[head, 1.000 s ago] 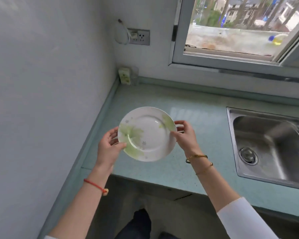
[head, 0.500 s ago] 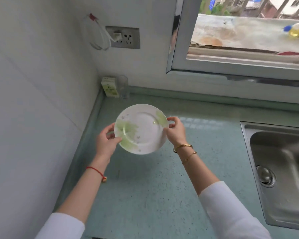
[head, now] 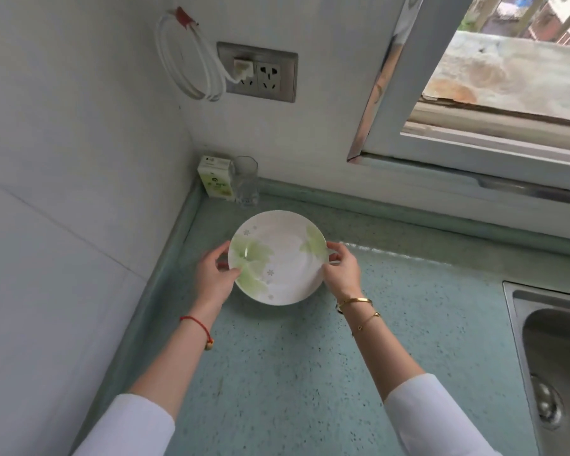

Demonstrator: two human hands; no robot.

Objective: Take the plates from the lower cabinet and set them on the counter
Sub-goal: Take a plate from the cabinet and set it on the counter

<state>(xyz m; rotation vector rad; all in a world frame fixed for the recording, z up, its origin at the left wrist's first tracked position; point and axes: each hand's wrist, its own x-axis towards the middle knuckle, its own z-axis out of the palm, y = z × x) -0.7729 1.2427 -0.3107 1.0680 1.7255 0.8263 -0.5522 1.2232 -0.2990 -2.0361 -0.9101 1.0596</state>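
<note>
The round white ceramic plate with pale green leaf prints point(head: 278, 257) is held over the rear left corner of the speckled blue-green stone bench point(head: 310, 373), face up, with its near rim appearing to sit lower than its far rim. A shadow lies on the bench just under the near rim, so the plate is judged to be close above the surface; whether any part of the rim touches the bench cannot be told. The plate is round and has no long axis; the governing relation is that it lies between the two hands, gripped at opposite ends of its left-right diameter. The left hand point(head: 213, 278) grips the left rim, thumb on the upper face and fingers point(head: 220, 258) curled behind the edge. The right hand point(head: 341, 273) grips the right rim in the same manner. Both hands are equally near, so the lowering is a two-handed move straight down. Beyond the far rim, a small green-and-white carton point(head: 215, 180) and a clear drinking glass point(head: 246, 180) stand in the corner, near but apart from the plate. The stainless steel sink point(head: 553, 350) lies well apart to the right.
</note>
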